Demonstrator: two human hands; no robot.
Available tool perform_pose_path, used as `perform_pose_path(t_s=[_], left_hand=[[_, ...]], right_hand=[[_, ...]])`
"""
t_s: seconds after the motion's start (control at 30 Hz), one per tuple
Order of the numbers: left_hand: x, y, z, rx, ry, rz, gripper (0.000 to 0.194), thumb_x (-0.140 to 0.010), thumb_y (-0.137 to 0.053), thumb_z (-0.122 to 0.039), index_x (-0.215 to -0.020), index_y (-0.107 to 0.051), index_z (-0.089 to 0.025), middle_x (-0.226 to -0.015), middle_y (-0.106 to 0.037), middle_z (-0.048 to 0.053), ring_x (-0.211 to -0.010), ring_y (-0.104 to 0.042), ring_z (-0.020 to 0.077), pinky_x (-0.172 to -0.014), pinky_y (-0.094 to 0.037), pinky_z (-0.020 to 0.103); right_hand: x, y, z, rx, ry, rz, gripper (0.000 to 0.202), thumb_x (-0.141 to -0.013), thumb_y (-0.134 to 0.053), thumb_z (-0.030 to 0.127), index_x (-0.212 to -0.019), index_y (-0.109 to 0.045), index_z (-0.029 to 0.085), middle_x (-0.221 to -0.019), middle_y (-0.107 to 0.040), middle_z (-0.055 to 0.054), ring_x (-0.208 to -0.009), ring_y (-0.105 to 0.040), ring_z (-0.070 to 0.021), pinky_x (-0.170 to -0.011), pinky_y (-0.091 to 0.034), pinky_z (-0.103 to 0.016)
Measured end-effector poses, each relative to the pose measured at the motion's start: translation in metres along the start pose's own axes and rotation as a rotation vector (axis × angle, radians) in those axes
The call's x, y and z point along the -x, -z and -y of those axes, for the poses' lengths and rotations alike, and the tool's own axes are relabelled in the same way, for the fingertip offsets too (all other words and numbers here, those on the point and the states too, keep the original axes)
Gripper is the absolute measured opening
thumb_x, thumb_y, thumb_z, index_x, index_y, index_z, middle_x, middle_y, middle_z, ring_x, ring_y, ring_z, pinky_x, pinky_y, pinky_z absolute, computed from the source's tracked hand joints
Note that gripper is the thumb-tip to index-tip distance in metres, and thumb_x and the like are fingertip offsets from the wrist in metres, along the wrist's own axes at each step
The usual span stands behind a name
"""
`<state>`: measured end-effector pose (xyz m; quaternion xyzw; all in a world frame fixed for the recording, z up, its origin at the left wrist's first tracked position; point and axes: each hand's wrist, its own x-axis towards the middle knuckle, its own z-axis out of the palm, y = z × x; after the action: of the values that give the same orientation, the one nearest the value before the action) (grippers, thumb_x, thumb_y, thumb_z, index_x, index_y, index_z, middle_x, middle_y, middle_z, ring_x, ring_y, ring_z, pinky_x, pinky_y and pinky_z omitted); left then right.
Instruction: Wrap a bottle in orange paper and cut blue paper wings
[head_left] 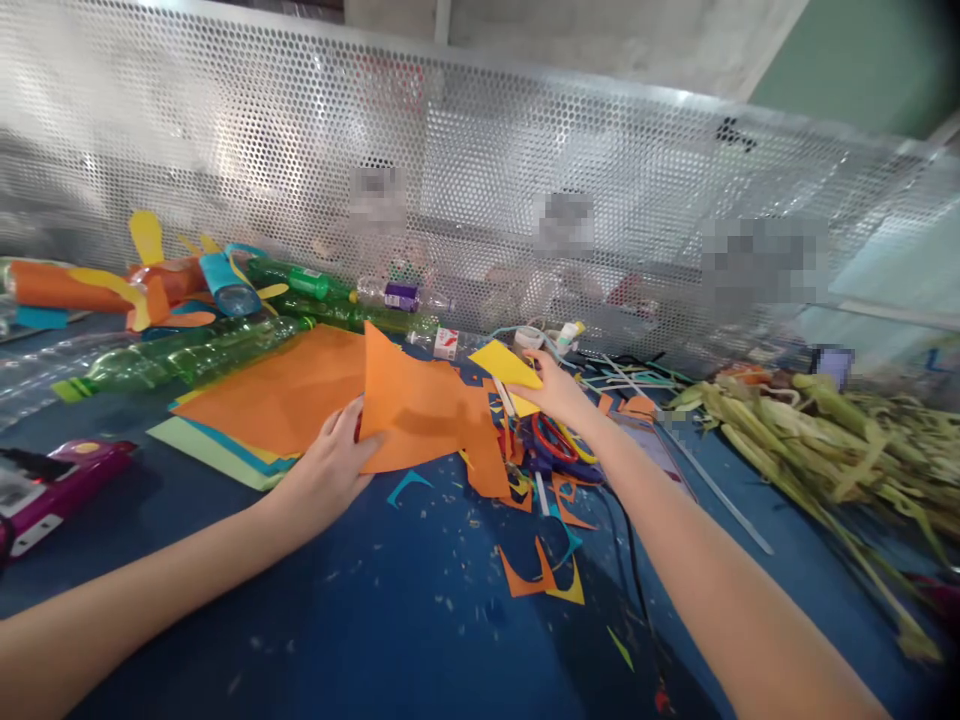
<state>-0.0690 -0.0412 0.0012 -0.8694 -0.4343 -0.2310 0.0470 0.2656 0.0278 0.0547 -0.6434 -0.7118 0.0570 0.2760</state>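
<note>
My left hand (330,460) is closed on the left edge of a cut orange paper sheet (420,410), its thumb lying on the near face. The sheet is lifted and curved at its upper left corner. A yellow paper piece (501,362) is pinched between the fingers of my right hand (551,392), above the scraps and to the right of the orange sheet. Beneath and beside my right hand are scissors with red and yellow handles (556,440). Orange, yellow and blue offcuts (525,572) lie on the blue table (337,620).
Behind my left hand is a stack of coloured paper (277,390). Green bottles (187,355) and paper-decorated bottles (157,290) stand at the left, near a magenta tool (75,485). Dried husks (817,450) lie at the right. A perforated metal panel (300,150) runs behind.
</note>
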Motion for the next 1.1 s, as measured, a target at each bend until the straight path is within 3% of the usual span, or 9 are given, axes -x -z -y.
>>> perform_pose_path(t_s=[0.1,0.23,0.33,0.47,0.53,0.6,0.73,0.83,1.1], left_hand=[[-0.003,0.001,0.002,-0.042,-0.037,-0.034,0.028,-0.08,-0.051,-0.021,-0.106,-0.063,-0.019,-0.141,-0.025,0.013,-0.125,-0.03,0.0371,-0.099,-0.035,0.052],[-0.006,0.002,0.001,-0.036,-0.002,-0.038,0.026,-0.087,-0.047,-0.031,-0.095,-0.069,-0.02,-0.15,-0.015,0.007,-0.135,-0.013,0.0373,-0.103,-0.029,0.052],[-0.008,-0.002,0.004,0.062,-0.036,0.005,0.032,-0.089,-0.042,-0.035,-0.094,-0.071,-0.022,-0.147,-0.027,0.007,-0.135,-0.018,0.0338,-0.104,-0.029,0.049],[-0.011,-0.004,0.014,0.264,-0.086,0.111,0.031,-0.088,-0.045,-0.037,-0.098,-0.071,-0.025,-0.129,-0.052,0.009,-0.128,-0.035,0.0302,-0.104,-0.03,0.047],[-0.011,0.003,0.017,0.338,-0.103,0.196,0.028,-0.086,-0.047,-0.037,-0.096,-0.071,-0.026,-0.119,-0.059,0.008,-0.122,-0.041,0.0287,-0.103,-0.03,0.046],[-0.011,0.016,0.017,0.392,-0.126,0.292,0.027,-0.086,-0.049,-0.037,-0.09,-0.072,-0.025,-0.108,-0.063,0.008,-0.113,-0.048,0.026,-0.1,-0.032,0.042],[-0.01,0.042,0.015,0.511,-0.089,0.498,0.028,-0.085,-0.048,-0.038,-0.083,-0.071,-0.022,-0.089,-0.06,0.006,-0.082,-0.055,0.018,-0.078,-0.041,0.027],[-0.011,0.051,0.016,0.626,-0.076,0.585,0.028,-0.083,-0.05,-0.04,-0.078,-0.069,-0.021,-0.075,-0.06,0.004,-0.07,-0.053,0.0165,-0.067,-0.039,0.024],[-0.016,0.027,0.03,0.599,0.168,0.525,0.036,-0.079,-0.053,-0.042,-0.051,-0.051,-0.018,-0.049,-0.041,-0.003,-0.045,-0.036,0.0111,-0.047,-0.022,0.024]], right_hand=[[-0.016,-0.015,-0.015,0.034,-0.027,-0.031,0.072,-0.069,-0.069,0.033,-0.131,-0.037,0.013,-0.109,-0.062,-0.015,-0.093,-0.062,-0.0269,-0.079,-0.048,-0.039],[-0.015,-0.021,-0.008,0.166,-0.057,-0.174,0.077,-0.067,-0.071,0.024,-0.135,-0.035,0.019,-0.121,-0.051,-0.02,-0.113,-0.047,-0.0385,-0.088,-0.038,-0.054],[-0.01,-0.016,0.01,0.255,0.065,-0.277,0.065,-0.07,-0.068,0.022,-0.13,-0.043,0.021,-0.129,-0.043,-0.019,-0.122,-0.037,-0.0393,-0.094,-0.032,-0.056],[0.013,-0.011,0.038,0.11,0.343,0.023,0.023,-0.081,-0.058,0.035,-0.101,-0.062,0.023,-0.105,-0.062,-0.006,-0.103,-0.056,-0.0223,-0.091,-0.043,-0.037],[0.036,-0.012,0.05,-0.045,0.425,0.309,0.033,-0.08,-0.059,0.042,-0.11,-0.059,0.027,-0.115,-0.061,-0.003,-0.106,-0.056,-0.0196,-0.093,-0.042,-0.035],[0.062,-0.015,0.058,-0.077,0.446,0.416,0.043,-0.072,-0.068,0.044,-0.111,-0.059,0.027,-0.114,-0.062,-0.004,-0.105,-0.056,-0.0207,-0.091,-0.043,-0.035],[0.104,-0.016,0.065,-0.047,0.374,0.396,0.016,-0.083,-0.057,0.029,-0.096,-0.065,0.023,-0.096,-0.068,-0.003,-0.089,-0.062,-0.0187,-0.079,-0.047,-0.032],[0.118,-0.013,0.064,-0.105,0.314,0.382,0.015,-0.085,-0.053,0.029,-0.09,-0.066,0.023,-0.091,-0.068,-0.003,-0.082,-0.063,-0.0178,-0.073,-0.048,-0.03],[0.125,-0.024,0.045,0.01,0.051,0.148,0.023,-0.083,-0.054,0.033,-0.104,-0.05,0.025,-0.105,-0.063,-0.005,-0.086,-0.064,-0.0232,-0.074,-0.049,-0.036]])
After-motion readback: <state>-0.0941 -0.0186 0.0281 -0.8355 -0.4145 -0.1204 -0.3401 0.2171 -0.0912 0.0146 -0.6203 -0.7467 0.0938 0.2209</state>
